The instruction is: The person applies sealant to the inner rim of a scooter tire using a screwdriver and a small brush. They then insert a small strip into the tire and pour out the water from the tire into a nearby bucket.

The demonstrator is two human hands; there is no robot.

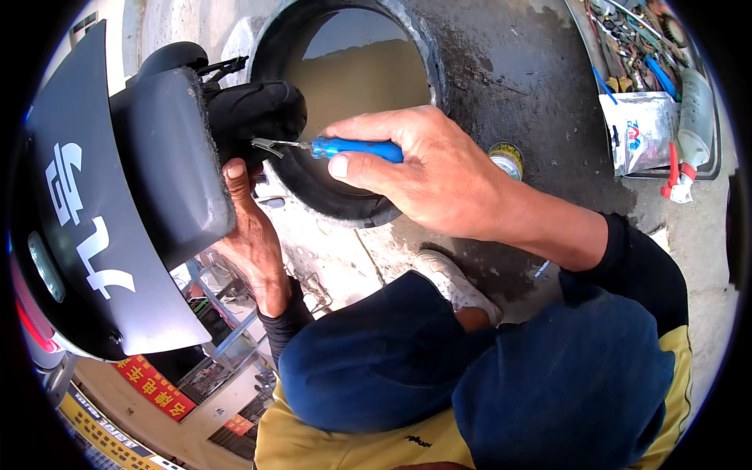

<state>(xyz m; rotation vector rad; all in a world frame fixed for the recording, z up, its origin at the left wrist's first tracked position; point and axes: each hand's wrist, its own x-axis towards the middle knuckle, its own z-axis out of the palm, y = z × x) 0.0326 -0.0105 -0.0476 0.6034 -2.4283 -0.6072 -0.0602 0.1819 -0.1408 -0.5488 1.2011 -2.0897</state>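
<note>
My right hand [427, 168] is closed round the blue handle of a screwdriver-like tool [356, 149], with the thumb along the near side. Its thin metal shaft points left, and a forked, bent metal piece [269, 146] shows at its tip, next to a black tyre [258, 113]. Just below that tip is my left hand [254, 239], thumb up and fingers curled by the lower side of the tyre. What the left fingers grip is hidden behind the thumb and a dark grey padded part [168, 164] of a scooter.
A black rubber tub [435, 74] of murky water stands beyond my hands. At far right a tray [709, 174] holds tools, a silver pouch [638, 133] and a spray bottle [695, 117]. A small can [507, 159] sits behind my right wrist. The scooter's dark panel [86, 211] fills the left.
</note>
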